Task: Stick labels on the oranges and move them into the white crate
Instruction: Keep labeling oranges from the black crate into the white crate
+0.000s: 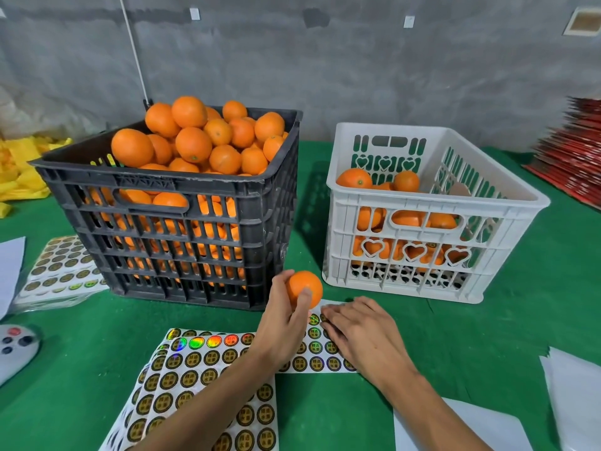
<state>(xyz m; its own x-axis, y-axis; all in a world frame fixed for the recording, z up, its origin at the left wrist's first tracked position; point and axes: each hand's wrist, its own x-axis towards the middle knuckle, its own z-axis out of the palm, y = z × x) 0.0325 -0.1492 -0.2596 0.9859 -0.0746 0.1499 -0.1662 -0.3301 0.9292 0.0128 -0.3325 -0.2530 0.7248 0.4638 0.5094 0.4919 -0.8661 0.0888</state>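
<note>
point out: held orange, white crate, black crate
held orange [305, 285], head view, its front skin.
white crate [432, 199], head view, near rim.
black crate [182, 183], head view, near rim.

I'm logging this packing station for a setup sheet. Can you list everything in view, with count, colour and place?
black crate: one, black, left on the table, heaped with oranges
white crate: one, white, right, partly filled with oranges
held orange: one, orange, in front of the crates
sticker sheets: several, gold-and-black round labels, near centre; another pile at left
table cover: one, green
white paper: several sheets, left and right edges
remote: one, grey, left edge
yellow bags: pile, far left
red stack: one, far right
left hand: grip round the held orange
right hand: fingers resting on a sticker sheet
</note>
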